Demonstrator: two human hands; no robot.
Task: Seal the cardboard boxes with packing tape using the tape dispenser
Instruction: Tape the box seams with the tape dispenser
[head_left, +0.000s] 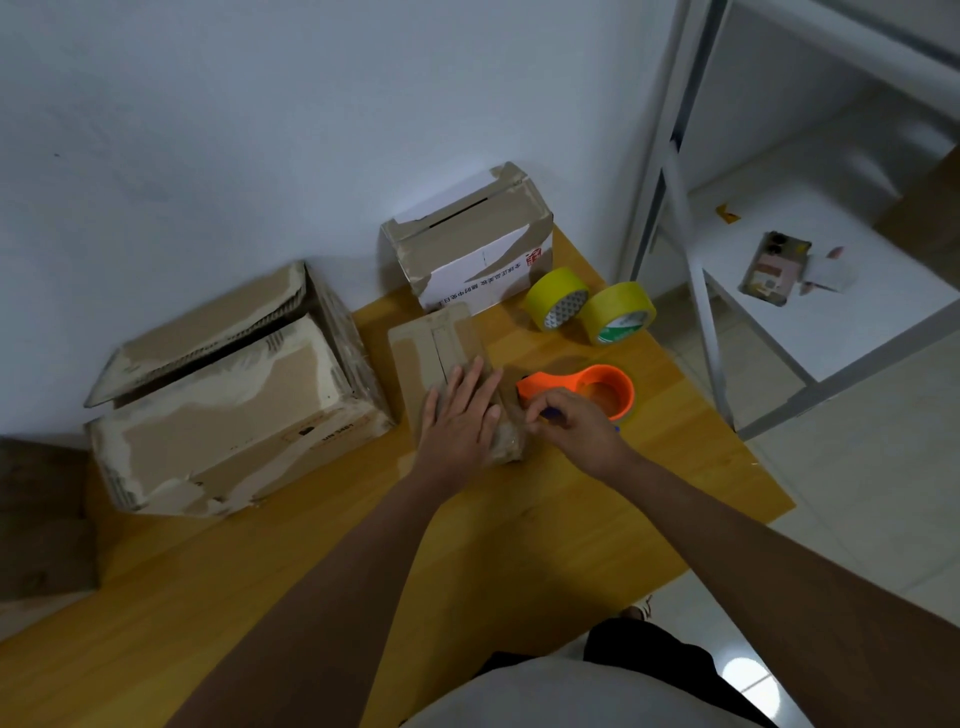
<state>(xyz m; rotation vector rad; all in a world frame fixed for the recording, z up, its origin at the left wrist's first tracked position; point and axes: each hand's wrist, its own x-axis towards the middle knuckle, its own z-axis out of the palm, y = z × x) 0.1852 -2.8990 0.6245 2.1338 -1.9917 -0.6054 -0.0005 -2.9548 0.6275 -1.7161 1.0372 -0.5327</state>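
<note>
A small flat cardboard box (441, 348) lies in the middle of the wooden table (519, 530). My left hand (460, 415) presses flat on its near end, fingers straight. Just to the right, my right hand (569, 421) grips the blue handle of the orange tape dispenser (597, 387), whose front edge sits against the box's right side. A large worn cardboard box (228, 400) with a raised flap stands at the left. A white and brown box (467, 244) stands at the back by the wall.
Two yellow tape rolls (587, 306) lie on the table behind the dispenser. A white metal shelf (831, 291) with small items stands to the right, beyond the table's edge. A white wall closes off the back.
</note>
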